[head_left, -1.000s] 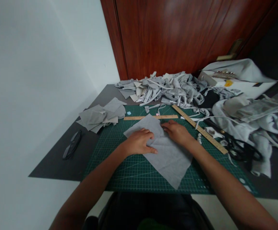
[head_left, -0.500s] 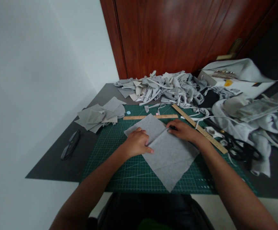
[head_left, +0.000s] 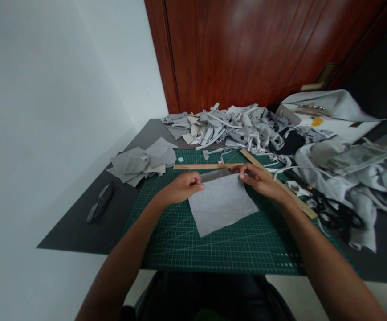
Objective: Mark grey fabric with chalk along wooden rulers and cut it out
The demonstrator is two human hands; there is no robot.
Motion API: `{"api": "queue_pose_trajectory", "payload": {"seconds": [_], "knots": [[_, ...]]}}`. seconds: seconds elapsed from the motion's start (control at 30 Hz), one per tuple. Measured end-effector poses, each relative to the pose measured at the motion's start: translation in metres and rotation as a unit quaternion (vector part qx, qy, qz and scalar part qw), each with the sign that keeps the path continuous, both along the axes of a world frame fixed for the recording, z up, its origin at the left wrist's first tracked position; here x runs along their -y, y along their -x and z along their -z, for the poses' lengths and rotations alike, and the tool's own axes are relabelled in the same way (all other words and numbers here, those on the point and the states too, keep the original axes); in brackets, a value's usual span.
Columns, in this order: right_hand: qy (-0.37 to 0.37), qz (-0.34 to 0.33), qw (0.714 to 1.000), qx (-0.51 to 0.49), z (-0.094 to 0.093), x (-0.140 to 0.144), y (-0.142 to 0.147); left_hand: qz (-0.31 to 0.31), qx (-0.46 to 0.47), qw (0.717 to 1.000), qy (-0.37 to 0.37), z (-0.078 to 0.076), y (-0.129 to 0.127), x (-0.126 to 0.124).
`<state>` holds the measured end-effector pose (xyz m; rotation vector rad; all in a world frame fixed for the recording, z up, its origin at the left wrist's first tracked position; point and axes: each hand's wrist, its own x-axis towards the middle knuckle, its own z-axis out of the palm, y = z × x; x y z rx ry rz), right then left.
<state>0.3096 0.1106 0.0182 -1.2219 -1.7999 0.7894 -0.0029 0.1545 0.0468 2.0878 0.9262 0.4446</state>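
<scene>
A grey piece of fabric (head_left: 220,203) hangs folded between my hands, just above the green cutting mat (head_left: 173,245). My left hand (head_left: 184,186) pinches its upper left edge between thumb and fingers. At the upper right corner, my right hand (head_left: 255,178) grips the fold the same way. Part of the fabric's back layer shows behind the top edge. One wooden ruler (head_left: 196,166) lies flat beyond the fabric, and a second wooden ruler (head_left: 293,196) slants past my right wrist.
Cut grey fabric pieces (head_left: 140,162) are stacked at the left, with eyeglasses (head_left: 100,203) nearer me. A heap of fabric scraps (head_left: 226,125) lies at the back. Black-handled scissors (head_left: 333,209) rest at the right beside crumpled grey cloth (head_left: 340,165) and a white box (head_left: 340,127).
The fabric, lying spread out on the mat before, is now lifted and folded over, with its fold held along the top. Both hands have turned to pinch that edge.
</scene>
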Motion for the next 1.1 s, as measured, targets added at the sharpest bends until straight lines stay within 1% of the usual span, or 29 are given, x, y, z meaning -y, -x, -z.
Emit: {"api": "queue_pose_trajectory", "payload": {"seconds": [0.1, 0.17, 0.27, 0.33, 0.4, 0.47, 0.5, 0.57, 0.6, 0.63, 0.7, 0.8, 0.87, 0.9, 0.97, 1.0, 1.03, 1.1], "knots": [[-0.004, 0.058, 0.996, -0.060, -0.010, 0.008, 0.006, -0.022, 0.095, 0.994, 0.044, -0.011, 0.007, -0.003], [-0.012, 0.096, 0.989, -0.110, -0.016, 0.015, 0.011, -0.037, 0.164, 0.984, 0.066, -0.014, 0.008, 0.000], [0.005, 0.118, 0.978, -0.173, -0.024, 0.023, 0.019, -0.061, 0.244, 0.963, 0.092, -0.015, 0.005, 0.003], [0.021, 0.119, 0.976, -0.181, -0.023, 0.022, 0.019, -0.069, 0.259, 0.958, 0.101, -0.010, 0.002, 0.001], [0.045, 0.112, 0.978, -0.168, -0.014, 0.014, 0.016, -0.087, 0.243, 0.961, 0.096, 0.000, -0.001, -0.005], [0.075, 0.118, 0.981, -0.132, 0.002, 0.002, 0.009, -0.125, 0.204, 0.968, 0.081, 0.014, -0.004, -0.014], [0.078, 0.132, 0.984, -0.095, 0.011, -0.005, 0.006, -0.149, 0.175, 0.970, 0.075, 0.022, -0.005, -0.018], [0.037, 0.165, 0.986, 0.018, 0.029, -0.016, 0.000, -0.171, 0.102, 0.978, 0.070, 0.038, -0.008, -0.024], [0.008, 0.176, 0.982, 0.063, 0.036, -0.020, -0.002, -0.182, 0.079, 0.978, 0.060, 0.044, -0.009, -0.026], [-0.009, 0.185, 0.979, 0.088, 0.042, -0.023, -0.004, -0.191, 0.063, 0.978, 0.051, 0.049, -0.011, -0.027], [-0.029, 0.193, 0.974, 0.111, 0.047, -0.026, -0.005, -0.204, 0.052, 0.977, 0.027, 0.054, -0.012, -0.027], [-0.041, 0.195, 0.972, 0.124, 0.048, -0.026, -0.004, -0.209, 0.045, 0.977, -0.020, 0.053, -0.011, -0.028], [-0.052, 0.194, 0.971, 0.129, 0.048, -0.025, -0.002, -0.185, 0.022, 0.981, -0.055, 0.048, -0.006, -0.029], [-0.054, 0.191, 0.971, 0.132, 0.047, -0.024, -0.002, -0.154, 0.006, 0.985, -0.075, 0.045, -0.003, -0.031], [-0.052, 0.176, 0.973, 0.139, 0.046, -0.023, -0.003, -0.058, -0.031, 0.991, -0.120, 0.038, 0.008, -0.033], [-0.047, 0.162, 0.975, 0.143, 0.045, -0.023, -0.005, -0.003, -0.051, 0.989, -0.142, 0.034, 0.014, -0.034], [-0.038, 0.141, 0.979, 0.145, 0.042, -0.021, -0.008, 0.040, -0.075, 0.985, -0.152, 0.031, 0.020, -0.035], [-0.001, 0.088, 0.986, 0.138, 0.035, -0.017, -0.015, 0.076, -0.138, 0.979, -0.127, 0.024, 0.030, -0.034]]}}
